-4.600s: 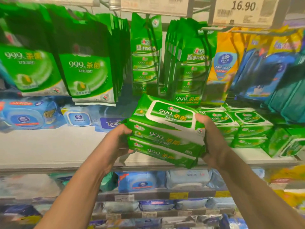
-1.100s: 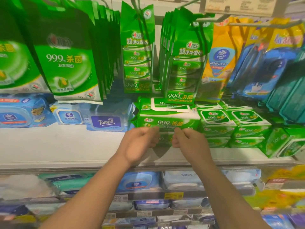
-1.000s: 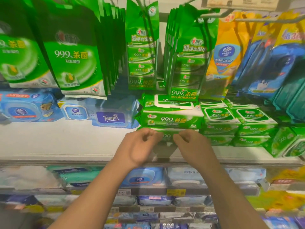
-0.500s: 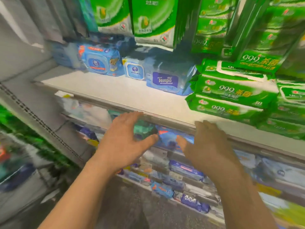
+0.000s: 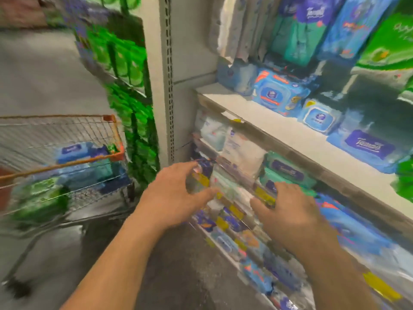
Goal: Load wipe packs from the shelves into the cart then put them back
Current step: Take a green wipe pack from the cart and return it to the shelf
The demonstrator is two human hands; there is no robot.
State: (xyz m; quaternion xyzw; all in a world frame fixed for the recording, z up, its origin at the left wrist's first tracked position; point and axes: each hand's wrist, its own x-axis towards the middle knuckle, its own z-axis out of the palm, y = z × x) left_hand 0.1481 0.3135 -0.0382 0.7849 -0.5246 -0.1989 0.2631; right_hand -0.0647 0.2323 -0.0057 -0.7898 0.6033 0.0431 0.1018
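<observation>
My left hand (image 5: 176, 193) and my right hand (image 5: 288, 211) hang empty in front of the lower shelves, fingers spread and loosely bent. To the left stands a wire cart (image 5: 67, 135) with an orange rim; blue wipe packs (image 5: 71, 151) and a green wipe pack (image 5: 38, 198) lie inside it. On the white shelf (image 5: 279, 128) at the right sit blue wipe packs (image 5: 277, 92) and a Tempo pack (image 5: 366, 148). A teal pack (image 5: 288, 171) lies on the shelf below, just above my right hand. The view is blurred by motion.
A grey shelf upright (image 5: 165, 74) stands between the cart and the shelves. Green hanging packs (image 5: 134, 108) fill the rack behind the cart. Lower shelves (image 5: 234, 220) hold several blue and white packs with yellow price tags. Grey floor (image 5: 178, 265) lies below.
The green packs were set down on the shelf and both hands let go. The view then swung left and down, bringing the cart into sight; both empty hands dropped to the lower shelves.
</observation>
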